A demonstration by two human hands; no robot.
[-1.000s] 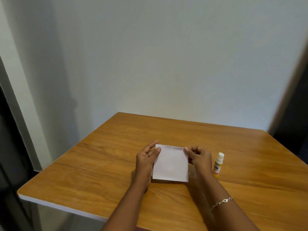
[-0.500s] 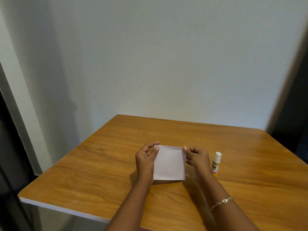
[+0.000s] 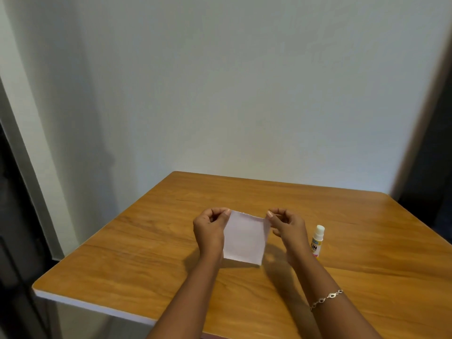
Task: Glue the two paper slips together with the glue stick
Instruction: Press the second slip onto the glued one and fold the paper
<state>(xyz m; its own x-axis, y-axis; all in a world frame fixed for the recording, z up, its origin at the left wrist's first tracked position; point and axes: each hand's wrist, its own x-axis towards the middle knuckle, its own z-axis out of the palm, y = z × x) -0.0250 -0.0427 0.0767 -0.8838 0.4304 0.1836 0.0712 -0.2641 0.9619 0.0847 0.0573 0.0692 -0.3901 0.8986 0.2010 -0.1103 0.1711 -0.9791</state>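
I hold white paper slips (image 3: 245, 238) up off the wooden table (image 3: 146, 253), and they look like one square sheet. My left hand (image 3: 210, 228) pinches the top left corner between thumb and fingers. My right hand (image 3: 288, 226) pinches the top right corner the same way. The paper hangs down from both grips, tilted toward me, its lower edge just above the tabletop. I cannot tell the two slips apart. The glue stick (image 3: 318, 242) stands upright on the table just right of my right hand, with a white cap and a yellow label.
The table's far edge meets a plain white wall (image 3: 244, 94). Its left front edge (image 3: 85, 305) drops off to the floor. A silver bracelet (image 3: 326, 298) sits on my right wrist.
Both hands have lifted the paper from the table, and the fingers have curled tighter on its top corners. The glue stick has not moved.
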